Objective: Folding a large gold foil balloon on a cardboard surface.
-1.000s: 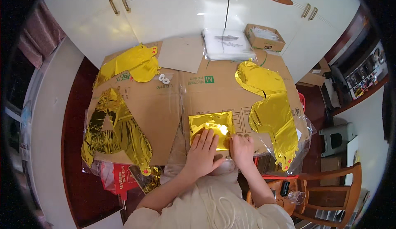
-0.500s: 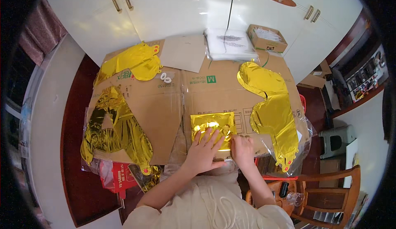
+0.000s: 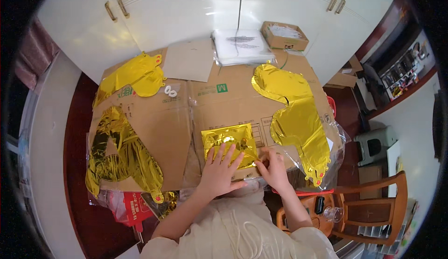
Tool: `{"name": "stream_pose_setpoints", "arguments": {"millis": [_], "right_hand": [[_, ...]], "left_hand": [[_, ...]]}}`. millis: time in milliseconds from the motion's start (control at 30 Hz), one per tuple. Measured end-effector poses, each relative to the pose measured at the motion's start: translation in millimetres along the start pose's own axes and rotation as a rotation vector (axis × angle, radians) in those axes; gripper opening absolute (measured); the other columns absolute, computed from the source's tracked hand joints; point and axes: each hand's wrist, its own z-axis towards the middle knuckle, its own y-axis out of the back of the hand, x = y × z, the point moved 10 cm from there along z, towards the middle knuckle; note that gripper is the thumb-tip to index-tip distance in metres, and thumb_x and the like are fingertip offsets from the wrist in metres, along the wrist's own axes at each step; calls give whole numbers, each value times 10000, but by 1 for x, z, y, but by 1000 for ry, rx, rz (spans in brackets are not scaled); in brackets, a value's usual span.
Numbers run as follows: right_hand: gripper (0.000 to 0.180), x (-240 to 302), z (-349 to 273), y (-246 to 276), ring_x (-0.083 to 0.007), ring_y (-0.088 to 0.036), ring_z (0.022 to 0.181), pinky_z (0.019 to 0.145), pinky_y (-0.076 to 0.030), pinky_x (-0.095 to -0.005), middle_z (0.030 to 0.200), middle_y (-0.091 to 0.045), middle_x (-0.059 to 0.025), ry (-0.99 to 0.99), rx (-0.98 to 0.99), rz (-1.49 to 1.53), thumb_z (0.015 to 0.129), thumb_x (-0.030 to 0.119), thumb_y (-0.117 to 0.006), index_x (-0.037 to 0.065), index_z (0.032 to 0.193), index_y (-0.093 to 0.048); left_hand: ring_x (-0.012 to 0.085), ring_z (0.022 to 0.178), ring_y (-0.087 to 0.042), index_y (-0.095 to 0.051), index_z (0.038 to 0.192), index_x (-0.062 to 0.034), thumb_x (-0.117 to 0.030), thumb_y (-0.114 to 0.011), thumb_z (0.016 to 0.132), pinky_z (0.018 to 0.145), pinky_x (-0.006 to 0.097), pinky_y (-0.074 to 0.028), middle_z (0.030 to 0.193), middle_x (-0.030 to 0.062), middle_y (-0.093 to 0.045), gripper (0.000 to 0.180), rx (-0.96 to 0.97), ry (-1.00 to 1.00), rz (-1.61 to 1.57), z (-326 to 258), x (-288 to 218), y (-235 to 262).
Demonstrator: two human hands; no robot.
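Note:
Near the front edge of the cardboard lies a flat, folded gold foil balloon [image 3: 235, 135], roughly square and shiny. My left hand [image 3: 220, 172] rests on its lower part, fingers spread and stretched out. Beside its lower right corner is my right hand [image 3: 275, 171], with thumb and forefinger apart and the other fingers curled. I see nothing held in it. An A-shaped gold foil balloon [image 3: 140, 154] lies spread out to the left. On the right is another gold foil balloon [image 3: 298, 119] with a curved outline, and a third gold foil balloon [image 3: 128, 79] sits at the far left.
Cardboard [image 3: 158, 119] covers the table. At the back are a stack of clear plastic bags [image 3: 242, 47], a small box [image 3: 284, 36] and a grey card [image 3: 189, 61]. Two white rings [image 3: 171, 91] lie left of centre. A wooden chair [image 3: 368, 210] stands at the right.
My right thumb and forefinger have parted at the packet's corner. My left hand stays flat on the foil. The whole view has shifted, so things appear further left.

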Motion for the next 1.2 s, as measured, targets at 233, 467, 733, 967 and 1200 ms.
{"name": "stream_pose_setpoints", "arguments": {"millis": [233,467,733,967,1200], "right_hand": [[319,-1,-1,-5,-294,-610,766,780,-409,-423,780,-606,-87,41,-36,-88,816,112,-712,45,1057,-514],[236,23,-8,9,-312,-601,815,780,-417,-426,873,-611,-105,155,-139,-271,817,141,-710,53,974,-558],[488,68,-43,-39,-317,-515,1262,1102,-363,-444,1287,-580,-184,504,138,-362,855,265,-665,-20,1243,-589],[507,54,-46,-48,-312,-479,1312,1121,-340,-451,1361,-539,-187,528,162,-402,870,293,-648,-26,1258,-582],[472,53,-45,-45,-290,-500,1292,1109,-359,-431,1349,-555,-160,529,160,-388,867,277,-656,8,1249,-595]], "left_hand": [[435,1404,-256,-422,1448,-154,-730,-596,749,1096,640,-214,1508,201,-327,923,22,9,6,2,-2,0],[432,1412,-244,-422,1449,-165,-729,-599,747,1105,640,-199,1509,202,-325,918,35,20,-4,2,-1,-1],[414,1430,-230,-390,1470,-157,-671,-675,684,1117,637,-171,1542,171,-297,981,97,54,27,1,2,-9],[422,1427,-225,-376,1469,-112,-630,-709,673,1126,626,-170,1539,183,-291,1006,87,79,-13,1,3,-7],[422,1429,-225,-368,1456,-43,-635,-706,676,1138,613,-159,1533,208,-287,1036,91,113,32,-2,6,-10]]}}
